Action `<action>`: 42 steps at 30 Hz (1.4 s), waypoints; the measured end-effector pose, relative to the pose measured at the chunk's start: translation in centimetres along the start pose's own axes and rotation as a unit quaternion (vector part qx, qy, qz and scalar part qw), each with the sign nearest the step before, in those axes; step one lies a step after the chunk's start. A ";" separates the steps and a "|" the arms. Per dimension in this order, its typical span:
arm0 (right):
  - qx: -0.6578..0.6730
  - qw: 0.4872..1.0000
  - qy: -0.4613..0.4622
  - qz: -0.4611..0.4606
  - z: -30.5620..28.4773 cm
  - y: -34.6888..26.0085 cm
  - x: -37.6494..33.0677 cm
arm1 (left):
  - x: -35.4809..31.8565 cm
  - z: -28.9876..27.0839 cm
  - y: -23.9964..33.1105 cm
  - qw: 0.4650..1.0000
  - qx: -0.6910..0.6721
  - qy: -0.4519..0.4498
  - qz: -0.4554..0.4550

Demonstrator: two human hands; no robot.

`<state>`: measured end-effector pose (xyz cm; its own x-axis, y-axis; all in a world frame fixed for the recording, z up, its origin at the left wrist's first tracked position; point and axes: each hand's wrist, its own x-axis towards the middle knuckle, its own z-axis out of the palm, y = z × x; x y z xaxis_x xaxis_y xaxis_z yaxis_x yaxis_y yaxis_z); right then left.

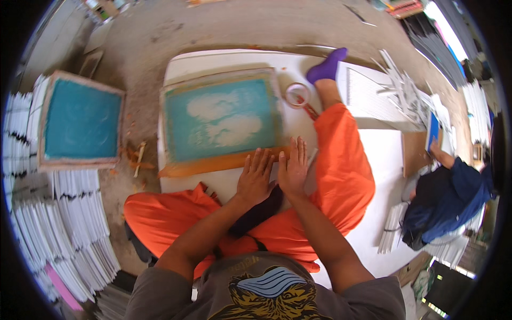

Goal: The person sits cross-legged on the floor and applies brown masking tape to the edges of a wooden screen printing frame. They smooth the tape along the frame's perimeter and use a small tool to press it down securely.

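Note:
A silk-screen frame with teal mesh and two pale, cloud-like printed areas lies on a white board in front of me. Brown tape runs along its near edge. My left hand has its fingers stretched out, the fingertips over the taped edge near the right corner. Beside it is my right hand, also flat with fingers extended, at that corner. Neither holds anything. Whether the fingertips press on the tape cannot be told. A roll of tape rests right of the frame, with a slim red tool next to it.
Left, a second teal screen leans against tall paper stacks. My orange-trousered legs flank the work. Paper strips lie at the far right of the white board. Another person in dark blue works at right, a hand on a blue item.

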<state>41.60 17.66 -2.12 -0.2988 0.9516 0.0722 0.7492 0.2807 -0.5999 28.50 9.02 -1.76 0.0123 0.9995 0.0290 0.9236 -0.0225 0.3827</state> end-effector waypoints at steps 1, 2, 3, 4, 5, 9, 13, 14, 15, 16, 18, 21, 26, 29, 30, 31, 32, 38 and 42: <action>-0.026 0.998 -0.023 -0.045 0.1 -1.1 0.0 | -1.2 -0.9 -1.1 1.000 -0.002 -0.002 -0.024; -0.051 0.994 -0.045 -0.091 0.7 -2.5 -0.1 | -2.4 -1.7 -2.2 0.999 -0.004 -0.004 -0.050; -0.092 0.984 -0.081 -0.132 1.5 -3.9 -0.6 | -3.7 -2.5 -3.8 0.995 0.019 -0.017 -0.091; -0.099 0.974 -0.122 -0.164 2.5 -5.2 -1.3 | -5.1 -3.4 -5.9 0.990 0.039 -0.030 -0.130; -0.107 0.961 -0.163 -0.196 3.7 -6.8 -2.1 | -6.6 -4.4 -8.1 0.983 0.058 -0.044 -0.167; -0.071 0.924 -0.243 -0.287 10.0 -13.0 -5.4 | -13.3 -6.9 -17.0 0.953 0.117 -0.053 -0.275; -0.027 0.920 -0.214 -0.326 15.7 -17.2 -7.1 | -15.8 -9.3 -19.2 0.949 0.074 -0.109 -0.288; -0.024 0.923 -0.203 -0.327 16.7 -18.0 -7.3 | -15.8 -9.8 -19.2 0.946 0.085 -0.129 -0.284; -0.023 0.925 -0.193 -0.326 17.5 -18.6 -7.5 | -15.6 -10.3 -18.8 0.944 0.095 -0.149 -0.280; -0.033 0.924 -0.192 -0.330 18.3 -19.1 -7.6 | -15.5 -10.4 -18.6 0.941 0.105 -0.169 -0.275; -0.053 0.920 -0.191 -0.338 19.5 -20.1 -7.5 | -15.6 -9.6 -18.9 0.929 0.110 -0.194 -0.294; -0.071 0.922 -0.183 -0.334 20.3 -20.8 -7.6 | -15.6 -9.5 -19.0 0.915 0.108 -0.230 -0.314; -0.067 0.921 -0.195 -0.330 20.3 -18.4 -6.8 | -15.2 -9.5 -18.6 0.909 0.115 -0.241 -0.320; -0.062 0.920 -0.231 -0.309 17.8 -17.2 -6.1 | -15.5 -9.7 -18.6 0.898 0.148 -0.263 -0.319; -0.071 0.920 -0.238 -0.304 16.8 -16.5 -5.8 | -15.3 -9.8 -18.4 0.894 0.154 -0.269 -0.322; -0.079 0.922 -0.228 -0.303 16.3 -15.5 -5.5 | -15.2 -9.9 -18.1 0.890 0.161 -0.275 -0.325; -0.086 0.925 -0.217 -0.301 15.9 -14.4 -5.4 | -15.0 -9.9 -18.0 0.890 0.158 -0.275 -0.328; -0.110 0.934 -0.186 -0.284 11.9 -10.0 -4.2 | -15.3 -9.4 -18.7 0.889 0.148 -0.273 -0.336; -0.129 0.940 -0.184 -0.256 10.0 -7.0 -3.8 | -15.0 -9.5 -18.6 0.886 0.162 -0.279 -0.334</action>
<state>31.57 10.86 -6.15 -0.8077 0.5894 -0.0100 0.5561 0.7562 -0.3450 7.47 -5.73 -0.55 -0.4741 0.6450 -0.5994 0.8566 0.4954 -0.1445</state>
